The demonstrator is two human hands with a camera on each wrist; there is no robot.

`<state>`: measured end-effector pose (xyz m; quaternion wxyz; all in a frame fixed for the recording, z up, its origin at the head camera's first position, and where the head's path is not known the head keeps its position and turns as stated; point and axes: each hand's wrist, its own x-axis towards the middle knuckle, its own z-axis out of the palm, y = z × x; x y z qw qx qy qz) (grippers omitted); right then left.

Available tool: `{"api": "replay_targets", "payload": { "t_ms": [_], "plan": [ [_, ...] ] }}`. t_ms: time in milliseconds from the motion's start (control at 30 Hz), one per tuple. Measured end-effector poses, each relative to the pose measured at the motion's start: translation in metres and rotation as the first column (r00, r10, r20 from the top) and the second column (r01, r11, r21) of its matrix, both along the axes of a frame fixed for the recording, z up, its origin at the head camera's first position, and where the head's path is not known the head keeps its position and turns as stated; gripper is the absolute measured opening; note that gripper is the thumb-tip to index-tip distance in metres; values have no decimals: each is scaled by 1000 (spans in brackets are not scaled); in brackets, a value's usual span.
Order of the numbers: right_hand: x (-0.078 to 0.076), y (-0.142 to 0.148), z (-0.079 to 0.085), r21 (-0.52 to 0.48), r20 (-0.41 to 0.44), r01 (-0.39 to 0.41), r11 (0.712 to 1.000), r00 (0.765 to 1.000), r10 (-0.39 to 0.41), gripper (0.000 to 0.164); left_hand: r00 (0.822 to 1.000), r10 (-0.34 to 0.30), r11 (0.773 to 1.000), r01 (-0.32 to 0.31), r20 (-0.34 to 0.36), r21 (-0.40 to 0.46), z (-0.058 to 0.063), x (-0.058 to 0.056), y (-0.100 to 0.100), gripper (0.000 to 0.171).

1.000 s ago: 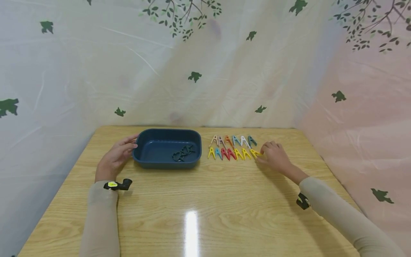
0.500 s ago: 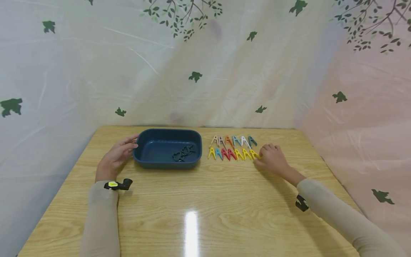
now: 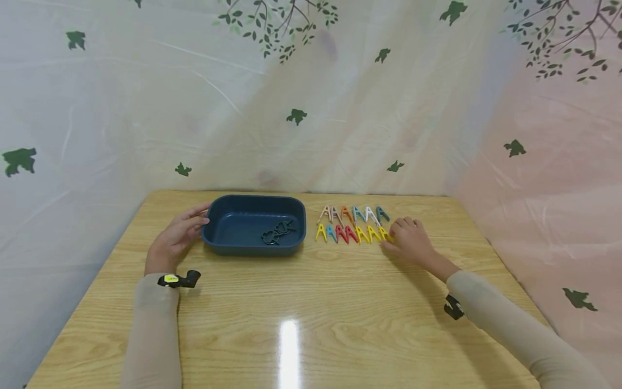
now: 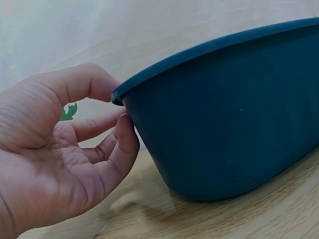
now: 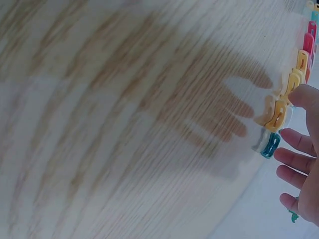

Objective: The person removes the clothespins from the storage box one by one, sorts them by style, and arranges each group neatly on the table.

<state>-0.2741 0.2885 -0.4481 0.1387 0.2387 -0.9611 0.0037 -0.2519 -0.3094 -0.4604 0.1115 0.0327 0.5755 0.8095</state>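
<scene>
My left hand (image 3: 177, 237) touches the left end of a dark blue rectangular tub (image 3: 252, 250). In the left wrist view, its thumb and bent fingertips meet the outside of the tub, at and just under the rim (image 4: 199, 52). A few dark green clothespins (image 3: 278, 231) lie inside. To the tub's right, small plastic clothespins lie in two rows: a mixed-colour back row (image 3: 345, 213) and a front row (image 3: 346, 233) of yellow, blue and red ones. At the front row's right end, my right hand (image 3: 411, 242) pinches a yellow clothespin (image 5: 277, 117) between thumb and index finger, its other fingers spread.
A wooden table (image 3: 243, 313) bears everything, with a bright light reflection near its front middle. Behind it hangs a pale cloth (image 3: 233, 124) printed with leaves and branches; a pinkish one closes the right side. Camera straps sit on both wrists.
My right hand has slid a little to the left, bringing the yellow clothespin up against its neighbour and more upright in the row. My left hand and the tub have stayed put.
</scene>
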Motion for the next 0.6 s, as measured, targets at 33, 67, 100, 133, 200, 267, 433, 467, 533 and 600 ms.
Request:
{"api": "replay_targets", "payload": {
  "t_ms": [33, 67, 100, 133, 200, 267, 433, 467, 533, 600],
  "plan": [
    [0, -1, 0, 0, -7, -7, 1000, 1000, 7, 39, 1000, 2, 1000, -2, 0, 7, 0, 0, 0, 44],
    [-1, -1, 0, -1, -13, -15, 1000, 1000, 15, 39, 1000, 4, 1000, -4, 0, 12, 0, 0, 0, 42],
    [-1, -2, 0, -2, -17, -23, 1000, 1000, 23, 39, 1000, 6, 1000, -6, -1, 12, 1, 0, 0, 41],
    [-1, -3, 0, -4, -22, -31, 999, 999, 31, 38, 1000, 4, 1000, -4, -1, 10, 1, 0, -1, 41],
    [-2, -6, 1, -9, -30, -47, 999, 998, 47, 37, 1000, 4, 1000, -4, -3, -13, 1, 0, 0, 41],
    [-3, -9, 2, -17, -37, -63, 998, 997, 63, 36, 1000, 5, 999, -5, 2, -45, 2, 0, 0, 45],
    [-5, -24, 9, -72, -44, -109, 991, 993, 106, 32, 999, 25, 997, -22, 36, -76, 4, 1, 1, 60],
    [-6, -29, 10, -86, -46, -119, 989, 992, 116, 31, 999, 27, 997, -24, 43, -71, 4, 1, 1, 61],
    [-8, -38, 14, -113, -40, -136, 984, 990, 132, 29, 998, 30, 997, -27, 47, -68, 3, 1, 1, 59],
    [-9, -49, 19, -133, -25, -149, 980, 989, 147, 28, 999, 25, 998, -23, 41, -65, 3, 1, 1, 56]
  ]
}}
